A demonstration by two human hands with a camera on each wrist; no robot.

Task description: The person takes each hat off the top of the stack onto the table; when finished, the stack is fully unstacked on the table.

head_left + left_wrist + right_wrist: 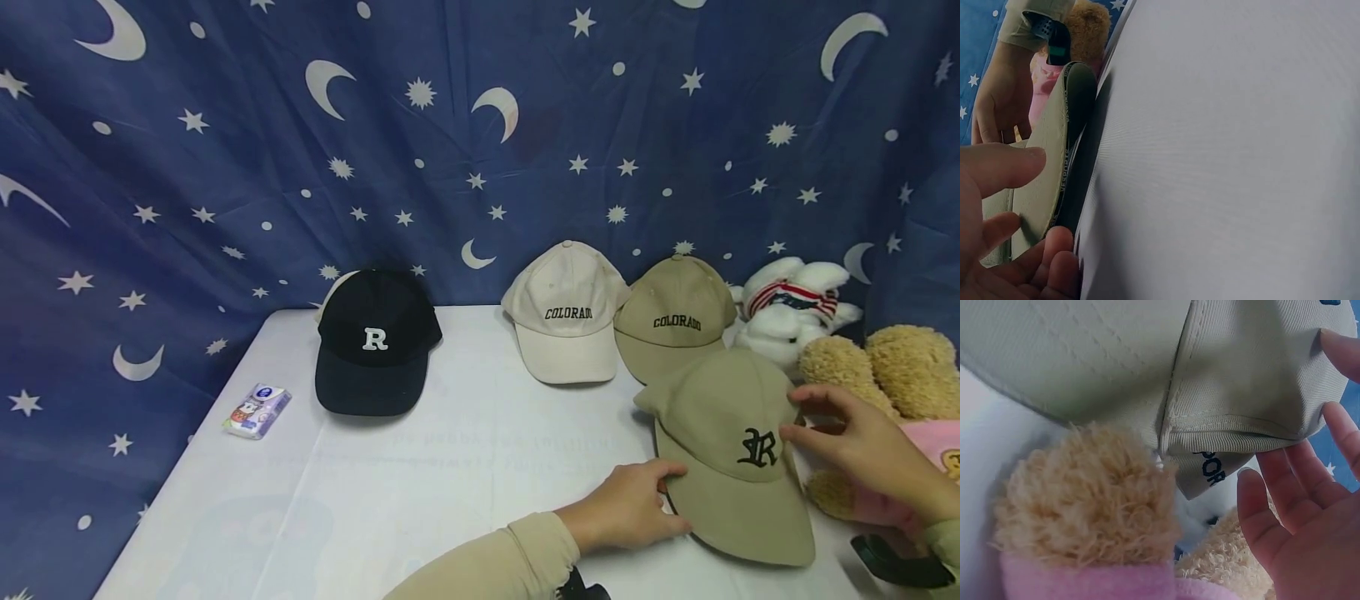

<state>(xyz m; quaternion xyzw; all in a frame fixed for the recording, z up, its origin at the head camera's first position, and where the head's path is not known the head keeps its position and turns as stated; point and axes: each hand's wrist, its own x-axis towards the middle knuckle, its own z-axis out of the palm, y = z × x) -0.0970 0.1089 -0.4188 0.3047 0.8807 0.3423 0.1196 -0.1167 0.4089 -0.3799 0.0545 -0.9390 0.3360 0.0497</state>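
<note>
A khaki baseball cap (727, 454) with a black letter R on its front sits at the right of the table, brim toward me. My left hand (626, 508) holds the brim's left edge; in the left wrist view the thumb (1013, 165) lies over the brim and fingertips are at its edge. At the crown's right side is my right hand (862, 446), gripping the cap. In the right wrist view its thumb (1342, 355) touches the fabric, while some fingertips are hidden behind the lower edge. Directly behind stands a tan COLORADO cap (675, 304), partly covered.
A cream COLORADO cap (566, 317) stands at the back, and a black cap (378, 342) with a white R farther left. A small tissue pack (257, 411) lies near the left edge. A white plush toy (780, 325) and a brown teddy bear (911, 371) crowd the right side.
</note>
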